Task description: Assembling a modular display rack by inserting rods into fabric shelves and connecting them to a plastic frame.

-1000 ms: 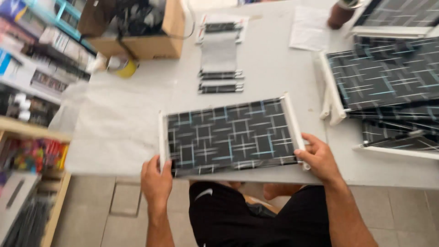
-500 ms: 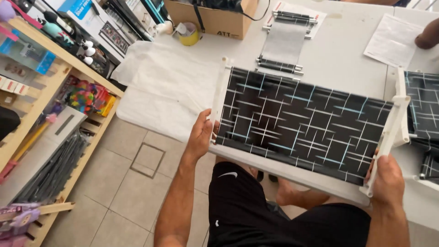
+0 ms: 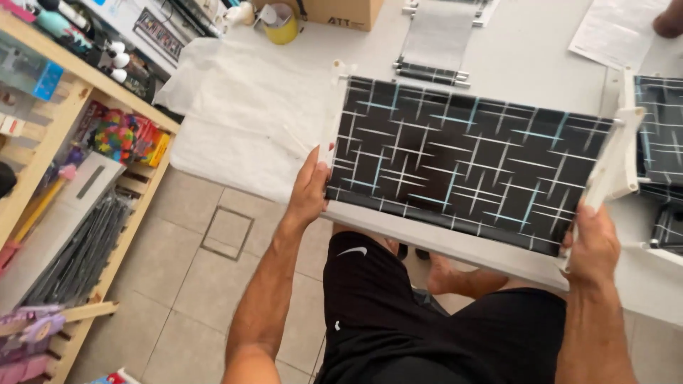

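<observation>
I hold a black fabric panel with white and blue line pattern, stretched between two white plastic end bars, over the near edge of the white table. My left hand grips the left end bar. My right hand grips the right end bar. The panel is lifted and tilted toward me.
A grey panel with end bars lies further back on the table, near a cardboard box and a yellow cup. More patterned panels stack at the right. White sheeting covers the table's left. Wooden shelves stand at left.
The panel has come closer and higher toward me off the table edge, and my view has swung left and down. Both hands keep their grip on the end bars.
</observation>
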